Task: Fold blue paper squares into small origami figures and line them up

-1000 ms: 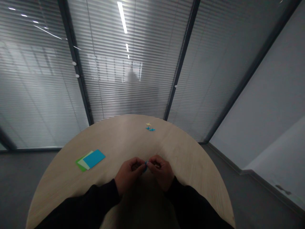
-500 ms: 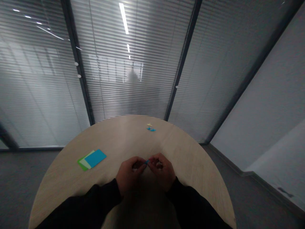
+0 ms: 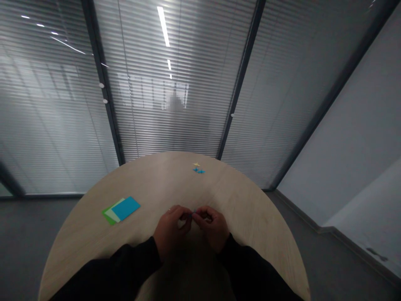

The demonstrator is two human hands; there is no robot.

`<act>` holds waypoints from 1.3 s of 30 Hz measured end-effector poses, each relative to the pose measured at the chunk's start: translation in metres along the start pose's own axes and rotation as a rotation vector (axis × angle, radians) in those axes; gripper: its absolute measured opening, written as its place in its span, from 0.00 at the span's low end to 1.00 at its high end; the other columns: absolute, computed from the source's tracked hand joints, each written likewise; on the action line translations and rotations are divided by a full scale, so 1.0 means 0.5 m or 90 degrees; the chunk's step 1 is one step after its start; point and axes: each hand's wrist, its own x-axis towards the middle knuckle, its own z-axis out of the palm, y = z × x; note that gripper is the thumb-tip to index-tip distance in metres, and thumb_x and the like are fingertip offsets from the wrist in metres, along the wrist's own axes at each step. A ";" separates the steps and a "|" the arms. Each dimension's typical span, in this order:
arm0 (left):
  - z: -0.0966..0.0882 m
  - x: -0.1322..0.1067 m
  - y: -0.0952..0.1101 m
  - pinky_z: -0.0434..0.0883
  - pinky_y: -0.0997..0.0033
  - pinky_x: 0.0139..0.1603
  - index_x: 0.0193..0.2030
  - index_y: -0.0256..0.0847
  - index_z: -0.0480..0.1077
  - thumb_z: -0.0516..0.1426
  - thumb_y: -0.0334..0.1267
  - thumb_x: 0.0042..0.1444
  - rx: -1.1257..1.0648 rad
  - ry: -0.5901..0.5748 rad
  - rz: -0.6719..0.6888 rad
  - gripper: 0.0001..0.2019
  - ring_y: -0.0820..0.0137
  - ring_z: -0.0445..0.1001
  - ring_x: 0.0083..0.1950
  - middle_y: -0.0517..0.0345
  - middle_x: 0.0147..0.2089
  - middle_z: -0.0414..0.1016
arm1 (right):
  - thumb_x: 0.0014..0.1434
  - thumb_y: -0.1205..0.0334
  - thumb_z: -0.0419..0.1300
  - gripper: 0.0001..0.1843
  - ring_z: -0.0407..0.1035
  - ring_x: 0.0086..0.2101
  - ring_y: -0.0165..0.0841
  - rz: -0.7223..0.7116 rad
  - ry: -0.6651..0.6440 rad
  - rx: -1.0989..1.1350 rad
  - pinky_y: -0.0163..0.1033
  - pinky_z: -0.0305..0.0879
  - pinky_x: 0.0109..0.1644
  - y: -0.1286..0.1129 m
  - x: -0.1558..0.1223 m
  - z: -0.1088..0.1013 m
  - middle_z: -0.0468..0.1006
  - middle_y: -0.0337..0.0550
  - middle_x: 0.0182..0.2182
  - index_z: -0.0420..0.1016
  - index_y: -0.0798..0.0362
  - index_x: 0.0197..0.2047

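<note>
My left hand [image 3: 171, 228] and my right hand [image 3: 211, 228] meet in front of me above the near part of a round pale wood table [image 3: 156, 182]. Their fingertips pinch a small piece of blue paper [image 3: 193, 214], mostly hidden by my fingers, so its shape cannot be told. To the left of my hands lies a stack of paper sheets [image 3: 122, 210], with blue on top of pale green and green. Far from my hands, near the table's far edge, lie a tiny yellow paper shape [image 3: 196, 164] and small blue folded paper pieces [image 3: 198, 170].
Behind the table stands a glass partition with grey blinds [image 3: 169, 83] and dark frames. A pale wall [image 3: 354, 138] runs along the right. Grey floor [image 3: 31, 234] surrounds the table. My dark sleeves [image 3: 109, 271] cover the near edge.
My hands have drawn slightly closer and lower, and less of the blue paper shows between my fingertips. The view has shifted slightly. The paper stack and far pieces stay in place on the table.
</note>
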 end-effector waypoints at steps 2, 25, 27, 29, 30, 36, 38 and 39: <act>0.000 0.000 0.000 0.69 0.71 0.35 0.35 0.40 0.73 0.57 0.28 0.51 -0.011 -0.003 -0.003 0.07 0.68 0.73 0.34 0.57 0.32 0.76 | 0.53 0.50 0.64 0.15 0.70 0.28 0.32 0.003 -0.002 0.001 0.35 0.64 0.29 -0.003 -0.001 -0.001 0.77 0.43 0.29 0.75 0.54 0.33; -0.001 0.000 -0.002 0.71 0.67 0.38 0.38 0.40 0.74 0.58 0.28 0.54 -0.006 0.014 -0.004 0.07 0.66 0.75 0.37 0.55 0.35 0.78 | 0.50 0.49 0.63 0.16 0.64 0.21 0.28 0.053 -0.044 0.114 0.33 0.62 0.25 0.000 0.000 0.000 0.70 0.35 0.22 0.73 0.54 0.34; 0.001 -0.002 -0.007 0.71 0.66 0.39 0.38 0.41 0.74 0.57 0.26 0.53 0.024 0.008 0.039 0.09 0.65 0.74 0.38 0.55 0.35 0.78 | 0.50 0.50 0.63 0.15 0.63 0.20 0.27 0.064 -0.051 0.131 0.33 0.61 0.24 0.000 -0.001 -0.001 0.69 0.33 0.21 0.72 0.53 0.33; 0.003 -0.003 -0.011 0.71 0.64 0.40 0.38 0.40 0.74 0.58 0.24 0.52 0.064 -0.001 0.089 0.10 0.63 0.74 0.39 0.55 0.35 0.78 | 0.50 0.52 0.62 0.13 0.63 0.20 0.27 0.075 -0.057 0.146 0.33 0.61 0.24 0.000 -0.001 -0.002 0.69 0.33 0.20 0.71 0.53 0.32; 0.004 -0.003 -0.013 0.71 0.63 0.40 0.38 0.40 0.74 0.58 0.24 0.52 0.090 -0.007 0.111 0.10 0.63 0.73 0.39 0.55 0.35 0.78 | 0.50 0.54 0.62 0.12 0.63 0.20 0.27 0.077 -0.059 0.153 0.32 0.61 0.24 0.000 -0.001 -0.002 0.69 0.33 0.20 0.71 0.53 0.32; 0.002 -0.001 -0.010 0.72 0.61 0.40 0.39 0.41 0.74 0.59 0.27 0.54 0.173 -0.014 0.144 0.07 0.61 0.72 0.40 0.54 0.36 0.79 | 0.48 0.58 0.60 0.07 0.61 0.19 0.27 0.073 -0.043 0.116 0.31 0.58 0.22 0.004 -0.003 0.003 0.66 0.31 0.17 0.67 0.52 0.28; 0.001 -0.001 -0.008 0.72 0.62 0.40 0.38 0.41 0.74 0.60 0.28 0.55 0.163 -0.013 0.131 0.05 0.61 0.72 0.40 0.54 0.36 0.79 | 0.49 0.59 0.59 0.06 0.61 0.20 0.27 0.033 -0.026 0.070 0.32 0.57 0.23 0.003 -0.005 0.004 0.66 0.31 0.17 0.67 0.52 0.28; 0.001 -0.001 -0.008 0.72 0.62 0.40 0.37 0.41 0.74 0.60 0.28 0.55 0.159 -0.012 0.128 0.05 0.61 0.72 0.40 0.54 0.35 0.79 | 0.50 0.59 0.59 0.06 0.61 0.21 0.28 0.006 -0.015 0.040 0.32 0.57 0.23 0.002 -0.006 0.004 0.66 0.32 0.18 0.67 0.52 0.27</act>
